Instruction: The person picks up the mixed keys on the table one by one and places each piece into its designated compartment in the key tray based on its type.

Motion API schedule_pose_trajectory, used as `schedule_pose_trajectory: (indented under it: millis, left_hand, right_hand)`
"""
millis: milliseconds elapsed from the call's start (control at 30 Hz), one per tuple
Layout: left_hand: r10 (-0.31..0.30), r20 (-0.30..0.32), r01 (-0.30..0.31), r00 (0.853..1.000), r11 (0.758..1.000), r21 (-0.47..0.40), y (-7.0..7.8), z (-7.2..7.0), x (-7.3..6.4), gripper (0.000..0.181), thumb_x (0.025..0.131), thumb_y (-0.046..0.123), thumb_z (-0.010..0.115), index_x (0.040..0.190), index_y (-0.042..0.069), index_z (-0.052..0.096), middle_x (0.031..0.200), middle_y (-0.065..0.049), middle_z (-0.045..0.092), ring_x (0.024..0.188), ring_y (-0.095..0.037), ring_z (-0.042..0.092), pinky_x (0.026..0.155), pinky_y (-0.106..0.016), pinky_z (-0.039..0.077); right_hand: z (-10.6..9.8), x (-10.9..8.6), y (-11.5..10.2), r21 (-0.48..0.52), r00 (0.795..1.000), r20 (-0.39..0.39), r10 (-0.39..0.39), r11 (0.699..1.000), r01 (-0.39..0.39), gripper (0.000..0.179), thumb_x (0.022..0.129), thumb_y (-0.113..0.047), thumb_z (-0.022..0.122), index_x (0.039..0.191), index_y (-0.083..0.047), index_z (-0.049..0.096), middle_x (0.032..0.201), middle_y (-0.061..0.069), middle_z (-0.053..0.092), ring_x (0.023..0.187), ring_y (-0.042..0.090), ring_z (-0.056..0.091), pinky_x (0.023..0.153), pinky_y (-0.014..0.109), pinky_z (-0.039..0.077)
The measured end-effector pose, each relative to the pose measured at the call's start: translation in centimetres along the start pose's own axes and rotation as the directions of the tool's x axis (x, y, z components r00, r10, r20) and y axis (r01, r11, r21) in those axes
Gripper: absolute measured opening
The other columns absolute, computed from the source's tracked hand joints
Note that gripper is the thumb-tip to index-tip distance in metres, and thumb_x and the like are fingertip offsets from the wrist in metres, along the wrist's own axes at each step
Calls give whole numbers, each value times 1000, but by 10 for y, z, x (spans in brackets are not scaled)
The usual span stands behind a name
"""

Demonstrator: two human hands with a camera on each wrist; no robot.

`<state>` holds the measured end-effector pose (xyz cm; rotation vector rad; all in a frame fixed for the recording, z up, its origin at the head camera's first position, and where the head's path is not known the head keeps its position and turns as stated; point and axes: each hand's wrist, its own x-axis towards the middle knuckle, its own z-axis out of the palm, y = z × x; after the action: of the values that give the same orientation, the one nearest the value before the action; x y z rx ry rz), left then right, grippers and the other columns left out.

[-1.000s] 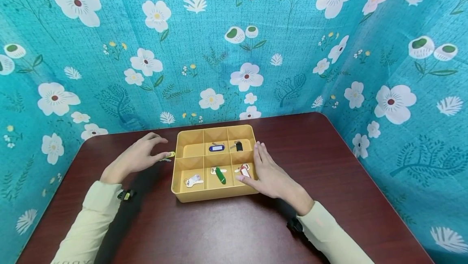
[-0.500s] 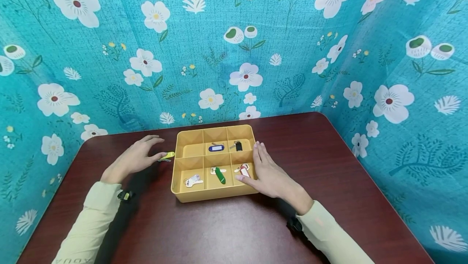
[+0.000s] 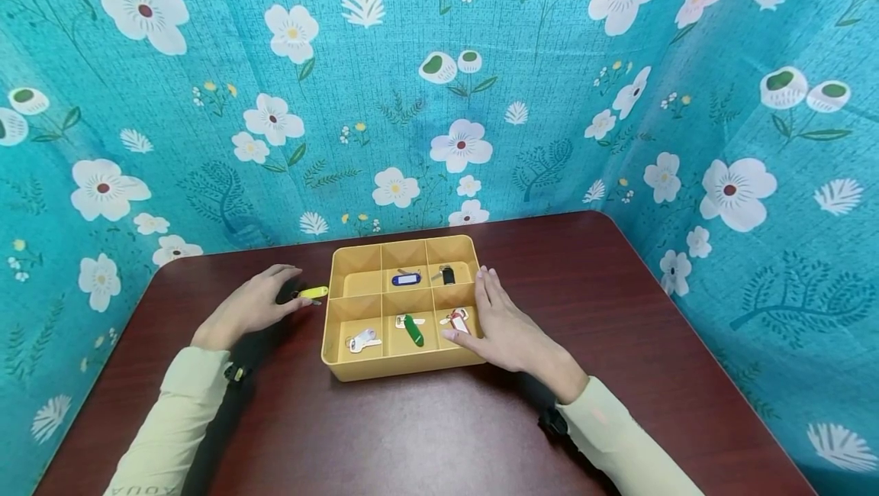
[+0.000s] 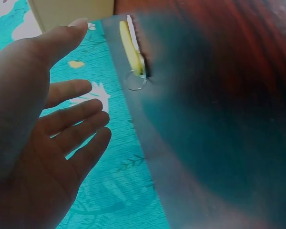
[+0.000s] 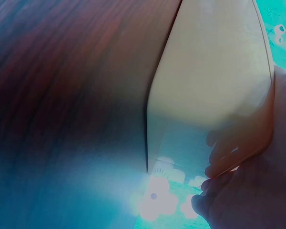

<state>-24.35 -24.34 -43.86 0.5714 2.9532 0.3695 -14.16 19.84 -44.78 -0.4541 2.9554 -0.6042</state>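
Observation:
My left hand [image 3: 254,304] hovers left of a yellow organizer tray [image 3: 405,365], its fingers spread and holding nothing. Close to the thumb, a yellow key tag [image 3: 313,292] lies on the table beside the tray's left wall. The left wrist view shows the key tag [image 4: 129,47] with a key and a ring, apart from the open fingers. My right hand [image 3: 511,328] rests with straight fingers along the tray's right wall, thumb over the rim. Keys with a blue tag [image 3: 407,278], a black tag [image 3: 449,275], a green tag [image 3: 413,330], a red-edged tag [image 3: 458,320] and a pale tag [image 3: 364,339] lie in separate compartments.
The tray stands toward the back of a dark red-brown table [image 3: 398,435]. A teal flowered cloth [image 3: 384,122] hangs behind the table and along its sides. The back-left compartment [image 3: 362,282] holds no key.
My left hand has drawn slightly back and down from the yellow key tag, which shows more fully now. My right hand has stayed against the tray.

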Motion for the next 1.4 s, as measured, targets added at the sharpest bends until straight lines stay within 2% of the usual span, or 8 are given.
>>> schedule_pose_trajectory:
  millis: [333,600,733,967,1167,1400]
  left_hand:
    - [18,44,-17,999,1000,-22,-16,15,1,75,100,45,69,155,-2,47,160,-31,44,144,-51,49,115,-67,43]
    - [15,57,-16,998,1000,11,-22,25,2,71,102,44,66,154,-2,50,161,-33,42,147,-52,44,116,-68,41]
    - [0,76,-1,997,1000,21,-24,28,0,72,104,44,63,158,1,44,164,-30,39,150,-51,41,118,-68,39]
    - [-2,78,0,997,999,32,-26,30,-2,72,107,42,59,164,5,34,167,-28,36,153,-50,38,119,-68,38]
    - [4,84,-8,996,999,51,-27,31,-2,71,106,41,59,162,4,37,166,-28,37,154,-50,36,120,-67,37]
    - [-22,87,16,996,998,66,-27,29,0,70,106,42,60,160,2,41,163,-29,41,152,-50,38,119,-67,38]
  right_hand:
    - [1,0,2,-1,1000,-5,0,1000,0,127,89,-93,37,167,3,7,177,20,-3,167,36,2,133,49,23]
    - [3,0,3,-4,1000,-14,-9,1000,9,127,88,-93,37,167,3,7,177,22,0,166,37,4,133,49,24]
    - [2,1,3,-4,1000,-12,-8,1000,8,128,88,-94,36,167,2,6,177,22,2,166,37,5,133,49,25]
    - [0,0,1,6,1000,-12,-11,1000,11,127,89,-92,39,166,4,8,177,22,0,166,37,5,132,50,25]
    - [1,0,2,9,1000,-1,-6,1000,6,126,90,-91,40,167,3,6,177,21,-2,167,35,2,133,49,24]
    - [1,1,1,10,1000,7,2,1000,-2,127,89,-92,39,167,2,5,177,20,-4,167,33,0,133,49,23]
